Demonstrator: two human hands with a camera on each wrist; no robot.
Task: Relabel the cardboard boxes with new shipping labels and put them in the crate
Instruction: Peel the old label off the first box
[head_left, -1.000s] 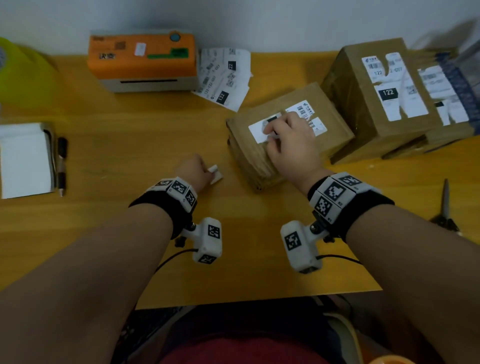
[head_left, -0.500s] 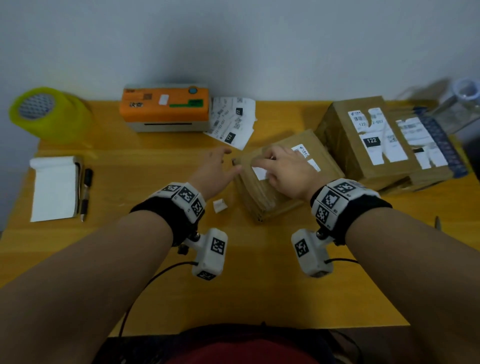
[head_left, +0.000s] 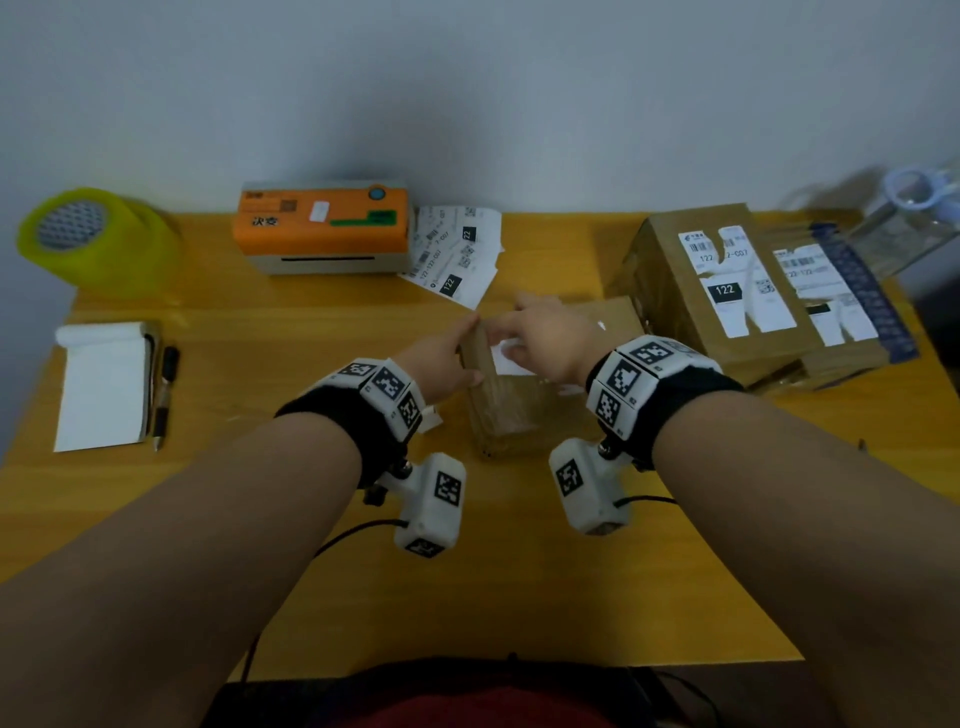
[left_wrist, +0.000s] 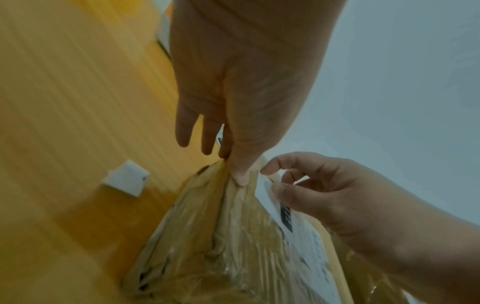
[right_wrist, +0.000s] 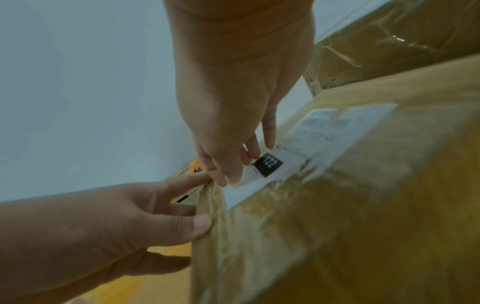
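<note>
While the left hand (head_left: 441, 358) braces its near-left end, the right hand (head_left: 540, 338) picks at the white printed label (right_wrist: 262, 174) on the small tape-wrapped brown cardboard box (head_left: 511, 410).

That box sits mid-surface, its long axis running away toward the far-right corner. Right grip: thumb and fingertips closed on the label's near edge, directly beneath the hand. Left grip: thumb and fingers clamped on the box corner, just beside the label, so a peel would likely pull toward the person, away from that brace.

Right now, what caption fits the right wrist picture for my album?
Right hand pinches the old label on the cardboard box while the left hand steadies its corner.
</note>
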